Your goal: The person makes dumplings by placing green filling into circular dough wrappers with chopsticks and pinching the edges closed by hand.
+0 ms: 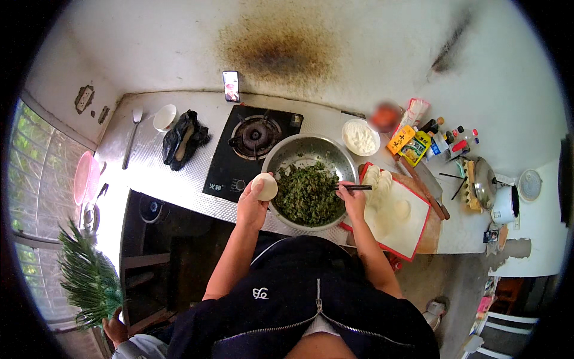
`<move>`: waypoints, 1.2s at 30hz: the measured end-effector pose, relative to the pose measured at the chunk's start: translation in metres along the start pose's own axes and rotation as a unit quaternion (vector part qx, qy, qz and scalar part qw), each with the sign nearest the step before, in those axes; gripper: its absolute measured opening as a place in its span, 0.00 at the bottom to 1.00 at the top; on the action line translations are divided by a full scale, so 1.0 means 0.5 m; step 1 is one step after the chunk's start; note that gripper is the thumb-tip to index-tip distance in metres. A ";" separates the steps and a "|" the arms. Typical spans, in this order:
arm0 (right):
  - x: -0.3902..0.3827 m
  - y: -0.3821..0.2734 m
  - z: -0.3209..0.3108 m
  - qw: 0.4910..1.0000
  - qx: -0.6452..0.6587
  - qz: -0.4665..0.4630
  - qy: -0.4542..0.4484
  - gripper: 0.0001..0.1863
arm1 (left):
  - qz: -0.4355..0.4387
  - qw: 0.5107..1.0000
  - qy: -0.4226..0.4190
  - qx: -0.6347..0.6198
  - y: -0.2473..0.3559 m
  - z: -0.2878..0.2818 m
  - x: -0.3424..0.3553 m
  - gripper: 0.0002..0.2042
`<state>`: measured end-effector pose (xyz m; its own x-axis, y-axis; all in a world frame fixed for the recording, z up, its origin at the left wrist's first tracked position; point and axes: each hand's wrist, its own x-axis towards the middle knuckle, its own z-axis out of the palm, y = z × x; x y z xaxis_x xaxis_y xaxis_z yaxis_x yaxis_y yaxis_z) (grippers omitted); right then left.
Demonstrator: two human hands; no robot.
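A round, pale dough wrapper lies in my left hand, its fingers closed on the edge, at the left side of a wide steel bowl. Chopped dark green filling covers much of the bowl's inside. At the bowl's right rim my right hand grips dark chopsticks; their tips seem to reach the filling. To the right, several folded white dumplings sit on a floury white mat with a red border, beside a flat round of dough.
A black gas stove stands left of the bowl, with a propped phone behind. A bowl of white flour, a rolling pin and seasoning packets are at right. Another person's hand is by a green bristly bundle, lower left.
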<state>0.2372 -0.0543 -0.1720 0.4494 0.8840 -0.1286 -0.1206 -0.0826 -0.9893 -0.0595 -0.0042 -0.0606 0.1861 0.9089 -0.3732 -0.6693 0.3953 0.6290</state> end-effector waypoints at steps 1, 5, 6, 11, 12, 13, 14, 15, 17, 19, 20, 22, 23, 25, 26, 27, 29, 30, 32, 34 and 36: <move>0.000 0.005 -0.002 1.000 0.022 0.017 0.007 0.08 | 0.002 1.000 -0.001 0.005 -0.002 -0.001 0.000 0.15; -0.003 0.016 -0.005 0.993 0.095 0.051 0.046 0.08 | -0.006 0.999 0.018 0.047 -0.006 0.006 0.001 0.17; -0.009 0.014 0.000 0.991 0.109 0.054 0.058 0.08 | -0.013 0.997 0.030 0.063 -0.008 0.007 0.000 0.17; -0.023 0.007 0.014 0.983 0.142 0.089 0.070 0.09 | 0.002 0.995 0.054 0.087 -0.015 -0.004 0.009 0.13; -0.023 0.009 0.015 0.981 0.149 0.096 0.072 0.09 | 0.005 0.995 0.054 0.087 -0.017 -0.007 0.009 0.12; -0.025 0.009 0.012 0.979 0.156 0.110 0.074 0.09 | 0.007 0.995 0.053 0.087 -0.018 -0.009 0.013 0.12; -0.018 0.009 0.012 0.977 0.169 0.106 0.072 0.09 | 0.010 0.995 0.046 0.093 -0.019 -0.013 0.026 0.12; -0.020 0.009 0.011 0.976 0.179 0.106 0.069 0.09 | 0.010 0.994 0.043 0.097 -0.022 -0.019 0.031 0.13; -0.026 0.011 0.011 0.973 0.193 0.110 0.068 0.10 | 0.007 0.994 0.049 0.097 -0.029 -0.033 0.034 0.15; -0.028 0.008 0.010 0.971 0.202 0.112 0.062 0.10 | 0.010 0.993 0.056 0.102 -0.031 -0.028 0.032 0.15; -0.028 0.007 0.009 0.970 0.206 0.113 0.059 0.10 | 0.012 0.993 0.059 0.104 -0.031 -0.024 0.032 0.15; -0.025 0.007 0.007 0.969 0.212 0.111 0.059 0.11 | -0.002 0.995 0.045 0.092 -0.025 -0.014 0.029 0.15; -0.023 0.007 0.006 0.969 0.215 0.110 0.059 0.11 | -0.009 0.995 0.038 0.087 -0.024 -0.010 0.028 0.16; -0.024 -0.006 0.010 0.967 0.217 0.119 0.051 0.11 | -0.014 0.995 0.042 0.084 -0.023 -0.008 0.028 0.16; -0.024 -0.013 0.012 0.967 0.219 0.124 0.047 0.11 | -0.016 0.995 0.045 0.083 -0.022 -0.007 0.028 0.17; -0.024 -0.019 0.013 0.965 0.224 0.128 0.046 0.11 | -0.014 0.996 0.041 0.082 -0.022 -0.006 0.028 0.17; -0.023 -0.031 0.017 0.961 0.235 0.138 0.043 0.11 | -0.009 0.996 0.036 0.080 -0.022 -0.006 0.029 0.16; -0.022 -0.036 0.019 0.963 0.230 0.138 0.041 0.11 | -0.011 0.996 0.040 0.077 -0.021 -0.006 0.031 0.16; -0.023 -0.041 0.019 0.965 0.220 0.138 0.036 0.11 | -0.015 0.996 0.048 0.070 -0.024 -0.010 0.033 0.16; -0.024 -0.037 0.011 0.965 0.217 0.142 0.033 0.12 | -0.017 0.996 0.053 0.075 -0.029 -0.014 0.037 0.15; -0.021 -0.034 0.005 0.965 0.217 0.143 0.028 0.11 | -0.015 0.996 0.054 0.073 -0.032 -0.015 0.040 0.14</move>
<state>0.2324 -0.0611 -0.1535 0.3881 0.8264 -0.4081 -0.6017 -0.1082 -0.7914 -0.0505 0.0068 -0.0834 0.1205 0.8797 -0.4600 -0.5518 0.4446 0.7056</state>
